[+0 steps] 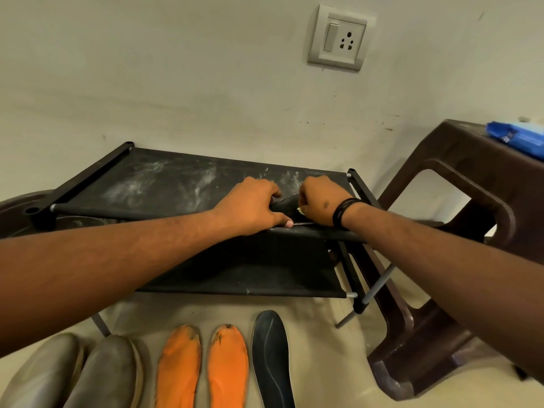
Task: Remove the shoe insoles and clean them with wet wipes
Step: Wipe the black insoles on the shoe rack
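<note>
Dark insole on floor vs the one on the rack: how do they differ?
The floor insole lies untouched beside the orange insoles, fully visible. The rack insole lies on the shoe rack, mostly hidden; the left hand holds it, the right hand grips a wipe against it. Both are dark.

Matt black cloth rack shelf [164, 184] dusty left of the grip, grey metal rods [379, 285], glossy brown plastic stool [471, 178] right, rough orange insoles [203, 369], smooth dark insole [272, 357] below.
</note>
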The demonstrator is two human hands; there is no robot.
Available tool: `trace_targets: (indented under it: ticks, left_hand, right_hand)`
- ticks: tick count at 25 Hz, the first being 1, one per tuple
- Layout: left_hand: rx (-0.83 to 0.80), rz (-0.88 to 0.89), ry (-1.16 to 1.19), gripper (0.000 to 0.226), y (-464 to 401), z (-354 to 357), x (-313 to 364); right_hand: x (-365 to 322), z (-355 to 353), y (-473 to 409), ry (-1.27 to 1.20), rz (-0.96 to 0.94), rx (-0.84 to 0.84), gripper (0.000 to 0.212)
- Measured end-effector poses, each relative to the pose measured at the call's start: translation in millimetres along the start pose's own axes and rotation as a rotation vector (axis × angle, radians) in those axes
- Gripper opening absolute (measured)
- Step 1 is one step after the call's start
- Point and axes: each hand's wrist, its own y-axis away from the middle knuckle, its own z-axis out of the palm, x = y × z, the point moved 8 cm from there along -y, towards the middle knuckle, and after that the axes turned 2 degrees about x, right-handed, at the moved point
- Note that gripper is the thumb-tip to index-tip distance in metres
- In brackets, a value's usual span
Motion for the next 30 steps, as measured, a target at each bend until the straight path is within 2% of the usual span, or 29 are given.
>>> trace_targets:
  ticks: [2, 3, 7, 10, 14, 17, 21, 24, 27, 30]
  left_hand:
    - [0.017, 0.004, -0.019, 0.069, 3, 0, -1]
    - [0.030, 0.011, -0.035, 0.072, 3, 0, 0]
    - [0.076, 0.028, -0.107, 0.083, 2, -4, 1]
    - [0.099, 0.031, -0.122, 0.082, 2, -4, 0]
    - [0.108, 0.040, -0.138, 0.083, 2, -6, 3]
    - [0.117, 0.035, -0.133, 0.081, 1, -5, 0]
    - [0.106, 0.028, -0.153, 0.085, -1, -4, -1]
    - [0.118, 0.029, -0.132, 0.079, -2, -4, -1]
    - [0.096, 0.038, -0.145, 0.084, -1, -3, 0]
    - [0.104, 0.040, -0.135, 0.081, 0, -3, -1]
  right_hand:
    - [-13, 5, 4, -0.199, -0.091, -0.124, 0.008]
    - [-11, 5, 4, -0.222, -0.099, -0.128, 0.007]
    - [11, 0, -2, -0.049, 0.059, 0.066, 0.010]
    - [-8, 6, 1, -0.176, -0.082, -0.045, 0.008]
    - [10, -2, -9, -0.064, 0.055, 0.067, 0.011]
    - [-7, 7, -5, -0.208, -0.055, -0.045, 0.008]
    - [2, 0, -11, -0.090, 0.036, 0.086, 0.013]
    - [-14, 7, -11, -0.140, -0.067, 0.008, 0.015]
    - [2, 2, -17, -0.001, 0.061, 0.103, 0.017]
    - [-4, 7, -16, -0.154, -0.018, 0.030, 0.018]
